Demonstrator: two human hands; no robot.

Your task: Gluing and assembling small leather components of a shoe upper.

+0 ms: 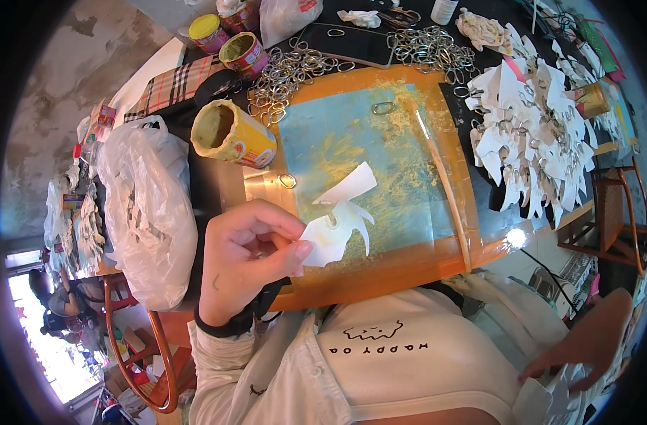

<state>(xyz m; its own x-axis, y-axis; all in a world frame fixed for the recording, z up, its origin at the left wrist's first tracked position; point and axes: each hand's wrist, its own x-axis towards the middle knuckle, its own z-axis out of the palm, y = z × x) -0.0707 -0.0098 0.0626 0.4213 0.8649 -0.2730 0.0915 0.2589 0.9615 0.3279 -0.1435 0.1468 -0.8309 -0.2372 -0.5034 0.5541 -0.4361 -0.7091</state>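
My left hand [249, 251] is closed in a pinch, thumb against fingers, on the edge of a white cut-out piece [341, 234] with pointed, claw-like tips. A white strip [348, 184] stands out from its far side; whether the two are joined I cannot tell. The piece is over a blue-green mat [309, 134] smeared with yellowish paste. At the lower right, my right hand [589, 340] reaches down with fingers apart beside more white pieces [553, 397]. Its fingertips are partly hidden among them. On the mat lie a long-handled brush [444, 184] and a metal ring [384, 108].
A paste-crusted yellow can [235, 134] stands left of the mat, with another can [243, 55] behind. Heaps of metal rings [295, 74] lie at the back. Many white pieces [529, 127] are piled right. A full plastic bag [150, 212] stands left, above a chair [164, 361].
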